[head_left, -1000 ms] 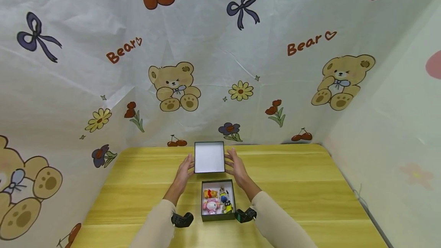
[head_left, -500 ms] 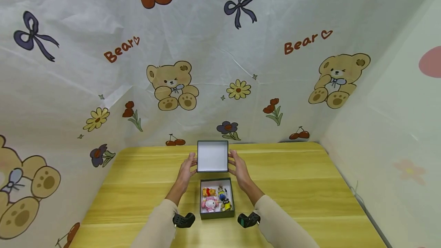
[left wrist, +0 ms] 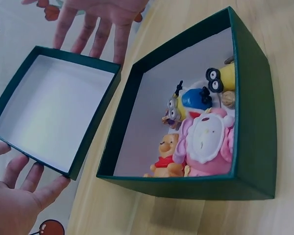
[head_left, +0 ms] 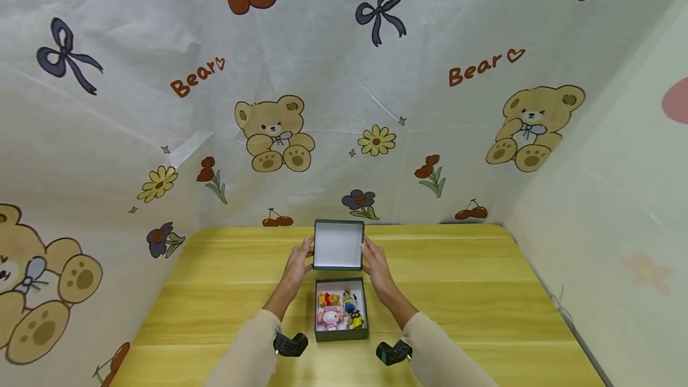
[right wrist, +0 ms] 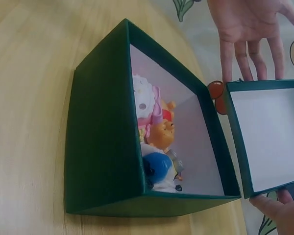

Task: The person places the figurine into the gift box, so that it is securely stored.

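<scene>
My left hand [head_left: 297, 263] and right hand [head_left: 377, 264] carry a square, dark green box lid [head_left: 338, 245] between them, its white inside facing me. In the left wrist view, the straight fingertips of both hands press on opposite sides of the lid [left wrist: 54, 112]. The lid is raised just beyond a matching open box [head_left: 342, 335] on the table. Inside the box lie several toy figures: a pink-hooded one [left wrist: 206, 142], a bear in a red shirt [left wrist: 167, 156], a figure with blue clothing [left wrist: 196, 99] and a yellow goggled one [left wrist: 221, 78].
The wooden table [head_left: 457, 297] extends on both sides of the box. Behind it hangs a pale sheet [head_left: 322, 76] printed with bears, bows and flowers. A cable [head_left: 561, 306] runs along the table's right edge.
Both hands have shifted a little to the right with the lid, which is now more in line with the box. The box and its figures have stayed in place.
</scene>
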Available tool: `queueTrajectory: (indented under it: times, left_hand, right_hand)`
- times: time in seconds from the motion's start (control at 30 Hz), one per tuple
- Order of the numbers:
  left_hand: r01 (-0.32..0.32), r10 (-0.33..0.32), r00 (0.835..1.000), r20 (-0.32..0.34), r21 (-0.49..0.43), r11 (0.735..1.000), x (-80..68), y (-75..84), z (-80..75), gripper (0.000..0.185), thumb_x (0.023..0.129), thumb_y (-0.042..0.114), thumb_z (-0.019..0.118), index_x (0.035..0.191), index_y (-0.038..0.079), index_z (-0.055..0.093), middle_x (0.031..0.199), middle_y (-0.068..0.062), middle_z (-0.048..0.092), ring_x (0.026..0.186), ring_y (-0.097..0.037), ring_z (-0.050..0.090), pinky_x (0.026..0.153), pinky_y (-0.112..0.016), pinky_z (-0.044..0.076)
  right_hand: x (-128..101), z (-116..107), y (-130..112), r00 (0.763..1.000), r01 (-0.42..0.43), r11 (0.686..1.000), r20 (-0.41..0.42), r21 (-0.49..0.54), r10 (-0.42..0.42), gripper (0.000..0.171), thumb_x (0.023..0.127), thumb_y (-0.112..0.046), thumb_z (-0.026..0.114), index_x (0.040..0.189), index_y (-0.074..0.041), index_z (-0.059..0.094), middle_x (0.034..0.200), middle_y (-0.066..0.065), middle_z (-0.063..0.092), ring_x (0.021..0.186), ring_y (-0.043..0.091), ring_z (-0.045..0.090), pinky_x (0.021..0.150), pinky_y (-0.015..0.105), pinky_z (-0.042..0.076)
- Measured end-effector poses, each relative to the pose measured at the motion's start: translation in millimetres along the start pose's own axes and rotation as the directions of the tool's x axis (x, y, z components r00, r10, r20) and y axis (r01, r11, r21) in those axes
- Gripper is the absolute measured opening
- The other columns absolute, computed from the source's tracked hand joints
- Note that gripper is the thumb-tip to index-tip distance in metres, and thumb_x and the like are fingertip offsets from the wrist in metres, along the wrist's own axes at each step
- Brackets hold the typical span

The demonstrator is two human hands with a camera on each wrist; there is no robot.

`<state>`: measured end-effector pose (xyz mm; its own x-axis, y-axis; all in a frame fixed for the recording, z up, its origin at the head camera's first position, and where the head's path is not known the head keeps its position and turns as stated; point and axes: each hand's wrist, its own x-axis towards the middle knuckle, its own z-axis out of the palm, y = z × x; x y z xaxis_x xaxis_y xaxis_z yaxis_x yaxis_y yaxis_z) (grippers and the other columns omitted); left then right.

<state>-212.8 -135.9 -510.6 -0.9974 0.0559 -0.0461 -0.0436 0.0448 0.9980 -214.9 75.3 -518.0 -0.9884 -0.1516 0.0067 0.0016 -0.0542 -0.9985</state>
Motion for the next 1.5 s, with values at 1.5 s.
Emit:
queueTrajectory:
  times: [1.5]
  left_hand:
    - [-0.122,0.127,0.987,-0.102,0.06,0.991,-15.8,11.7,14.6,0.051,0.102,0.038,0.045,0.133,-0.002,0.048,0.136,-0.024,0.045,0.127,-0.04,0.044,0.101,-0.054,0.042]
  right_hand:
    - [-16.7,2.5,-0.8,0.984,0.151,0.983,-0.113,0.109,-0.138,0.04,0.105,-0.021,0.04,0.133,0.006,0.031,0.138,0.027,0.034,0.13,0.037,0.033,0.109,0.062,0.026]
